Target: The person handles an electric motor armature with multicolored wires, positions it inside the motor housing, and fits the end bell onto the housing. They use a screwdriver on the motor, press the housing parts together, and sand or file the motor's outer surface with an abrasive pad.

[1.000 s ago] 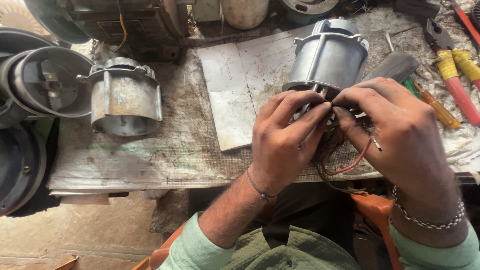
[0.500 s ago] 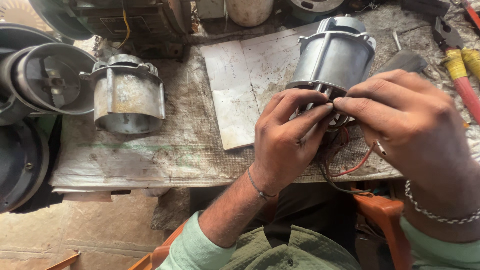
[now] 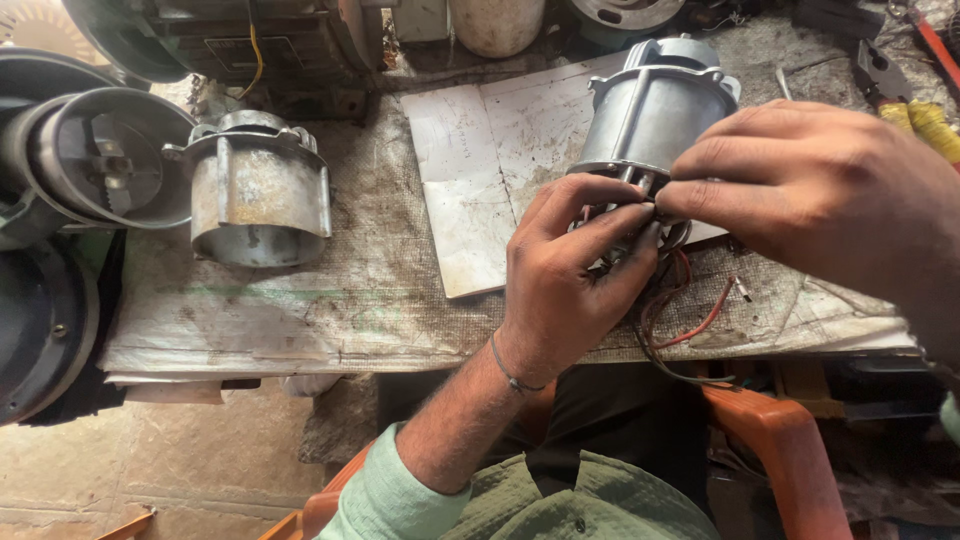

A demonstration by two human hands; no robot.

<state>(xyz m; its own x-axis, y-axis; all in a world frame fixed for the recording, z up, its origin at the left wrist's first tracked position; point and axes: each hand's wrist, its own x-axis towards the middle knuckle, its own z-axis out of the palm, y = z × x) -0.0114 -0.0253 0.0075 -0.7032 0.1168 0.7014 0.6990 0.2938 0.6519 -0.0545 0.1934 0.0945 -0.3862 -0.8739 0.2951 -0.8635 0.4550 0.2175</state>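
A grey metal motor housing (image 3: 655, 105) lies on its side on the workbench, open end toward me. My left hand (image 3: 575, 265) is at that open end, fingers pinched on the bundle of wires (image 3: 690, 320) that comes out of it. My right hand (image 3: 815, 190) comes in from the right, its fingertips meeting the left hand's at the same wires. Red and dark wire ends hang loose below the hands over the bench edge.
A second, dirtier metal housing (image 3: 255, 190) stands at the left on the woven mat (image 3: 330, 300). Stained paper sheets (image 3: 480, 160) lie under the motor. Round dark motor parts (image 3: 70, 170) sit far left, tools with yellow handles (image 3: 925, 120) far right, an orange chair (image 3: 790, 450) below.
My right hand has lifted and shifted up to the right, closer to the camera. The left hand stays pinched on the wires at the housing's end.
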